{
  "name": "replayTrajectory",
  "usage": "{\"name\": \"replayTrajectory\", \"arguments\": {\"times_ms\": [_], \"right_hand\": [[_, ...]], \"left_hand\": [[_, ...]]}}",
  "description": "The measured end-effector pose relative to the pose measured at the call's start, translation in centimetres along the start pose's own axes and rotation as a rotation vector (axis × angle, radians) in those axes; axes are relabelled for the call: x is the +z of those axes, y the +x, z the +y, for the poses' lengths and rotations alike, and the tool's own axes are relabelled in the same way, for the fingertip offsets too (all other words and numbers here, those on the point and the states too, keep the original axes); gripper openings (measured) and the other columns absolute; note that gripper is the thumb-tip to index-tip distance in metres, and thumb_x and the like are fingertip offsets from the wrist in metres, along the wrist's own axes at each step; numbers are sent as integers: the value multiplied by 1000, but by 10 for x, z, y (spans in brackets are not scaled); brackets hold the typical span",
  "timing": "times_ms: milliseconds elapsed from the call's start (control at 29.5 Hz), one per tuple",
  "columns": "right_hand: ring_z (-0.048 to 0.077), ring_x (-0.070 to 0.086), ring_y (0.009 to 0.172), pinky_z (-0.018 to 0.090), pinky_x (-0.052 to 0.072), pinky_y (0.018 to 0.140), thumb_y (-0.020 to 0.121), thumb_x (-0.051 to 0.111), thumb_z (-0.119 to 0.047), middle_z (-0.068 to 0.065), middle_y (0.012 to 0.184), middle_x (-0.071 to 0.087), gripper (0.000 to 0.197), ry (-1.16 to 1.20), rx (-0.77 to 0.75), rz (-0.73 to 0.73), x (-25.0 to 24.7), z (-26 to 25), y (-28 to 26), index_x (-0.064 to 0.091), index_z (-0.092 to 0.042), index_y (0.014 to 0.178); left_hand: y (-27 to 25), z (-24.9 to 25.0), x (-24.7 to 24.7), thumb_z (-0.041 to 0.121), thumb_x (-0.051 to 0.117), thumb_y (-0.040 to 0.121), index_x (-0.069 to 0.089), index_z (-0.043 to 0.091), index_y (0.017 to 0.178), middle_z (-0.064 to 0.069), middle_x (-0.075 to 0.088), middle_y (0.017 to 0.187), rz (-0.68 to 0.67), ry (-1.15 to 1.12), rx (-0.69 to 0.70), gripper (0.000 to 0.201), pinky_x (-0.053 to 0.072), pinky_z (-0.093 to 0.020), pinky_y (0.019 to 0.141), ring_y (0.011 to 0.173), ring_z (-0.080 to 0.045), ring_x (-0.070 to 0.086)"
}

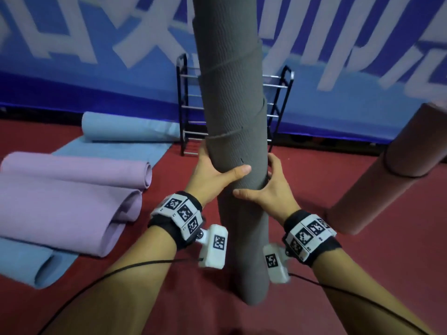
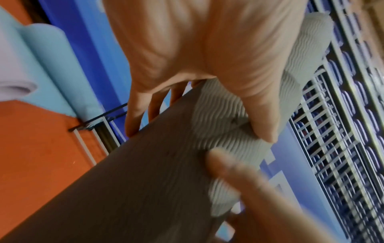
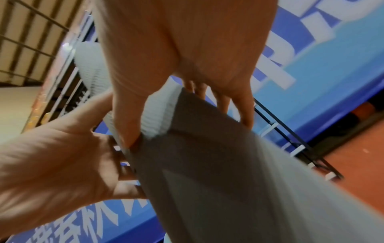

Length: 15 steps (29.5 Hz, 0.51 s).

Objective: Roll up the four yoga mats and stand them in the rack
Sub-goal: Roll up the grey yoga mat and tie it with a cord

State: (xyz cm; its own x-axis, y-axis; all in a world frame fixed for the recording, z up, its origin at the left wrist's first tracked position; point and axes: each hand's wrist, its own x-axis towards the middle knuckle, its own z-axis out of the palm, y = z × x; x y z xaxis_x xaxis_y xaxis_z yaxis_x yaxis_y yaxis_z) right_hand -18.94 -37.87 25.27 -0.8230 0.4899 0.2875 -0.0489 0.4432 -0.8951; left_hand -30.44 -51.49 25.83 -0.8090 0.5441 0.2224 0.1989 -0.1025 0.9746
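Note:
A grey rolled yoga mat [image 1: 232,93] stands nearly upright in front of me, its lower end close to the red floor. My left hand [image 1: 221,165] grips its middle from the left, thumb across the front. My right hand [image 1: 263,184] grips it just below from the right. The left wrist view shows the left hand [image 2: 197,49] wrapped round the grey mat [image 2: 155,172]. The right wrist view shows the right hand [image 3: 187,41] wrapped round the grey mat [image 3: 218,172]. The black rack [image 1: 280,97] with chrome bars stands behind the mat, against the wall.
A purple mat [image 1: 72,197] lies loosely rolled on the left, on top of a light blue mat [image 1: 116,128] that is partly rolled near the rack. A brown rolled mat [image 1: 377,187] leans at the right. A blue banner [image 1: 96,56] covers the wall.

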Motion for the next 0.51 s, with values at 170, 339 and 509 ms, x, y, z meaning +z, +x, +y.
{"name": "replayTrajectory", "arguments": {"times_ms": [170,339,509], "right_hand": [[5,49,132,37,45,109,62,95,-26,-12,148,43,120,20,-199,-8,-29,-64,32,16,-41,151],[16,38,143,50,37,114,59,94,-49,-3,158,30,130,-15,-305,45,-46,-94,51,9,-37,156],[15,31,147,50,37,115,61,92,-47,-4,162,18,133,-61,-381,104,-53,-108,79,-1,-37,157]], "left_hand": [[8,44,-2,60,81,61,35,33,145,23,59,125,-40,131,54,99,49,-37,104,117,0,59],[20,85,-2,70,80,58,40,44,138,20,62,128,-37,129,155,93,50,-42,102,118,-4,59],[47,108,6,64,76,70,21,46,148,11,43,149,-41,174,251,98,43,-43,110,134,-8,46]]}}
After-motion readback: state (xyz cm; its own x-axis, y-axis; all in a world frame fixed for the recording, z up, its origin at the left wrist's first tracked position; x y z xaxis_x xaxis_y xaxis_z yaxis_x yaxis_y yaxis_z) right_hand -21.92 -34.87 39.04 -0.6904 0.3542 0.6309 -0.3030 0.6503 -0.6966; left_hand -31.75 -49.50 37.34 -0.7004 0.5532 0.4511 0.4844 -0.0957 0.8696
